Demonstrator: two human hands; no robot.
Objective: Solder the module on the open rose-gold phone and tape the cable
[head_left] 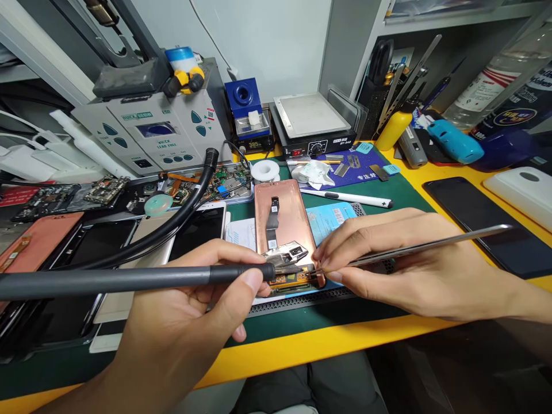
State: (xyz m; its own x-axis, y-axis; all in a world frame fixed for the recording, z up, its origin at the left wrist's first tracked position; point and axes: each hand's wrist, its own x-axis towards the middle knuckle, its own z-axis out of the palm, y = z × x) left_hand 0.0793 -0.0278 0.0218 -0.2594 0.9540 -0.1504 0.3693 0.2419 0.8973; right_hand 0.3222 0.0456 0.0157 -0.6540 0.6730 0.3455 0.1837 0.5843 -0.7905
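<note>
Along the left edge of our view, the soldering iron (107, 283) runs out of sight, its dark shaft passing just in front of a crowd of stacked phone parts (112, 247). A black hose (185, 215) arcs behind it, tightening that side. Our left hand (190, 305) is closed around the iron's front grip, with green mat (302, 322) and the bench's yellow border (328, 340) giving it room toward us. Mid-bench lies the rose-gold phone housing (293, 213), its top edge near a white spool (265, 171); a white pen-shaped tool (349, 198) slants off to the right. Our right hand (397, 264) pinches the tweezers (431, 244), whose rear end juts freely toward the dark phone (500, 224).

Our left fingers cover the housing's lower left corner. Across its lower end sits an orange flex strip (291, 278), partly screened by the iron's tip; whether that tip touches it, we cannot tell. Our right fingertips hide part of the tweezers, and the points are too small to read. Farther right, our forearm and a clear bottle (487, 89) are cut off.
</note>
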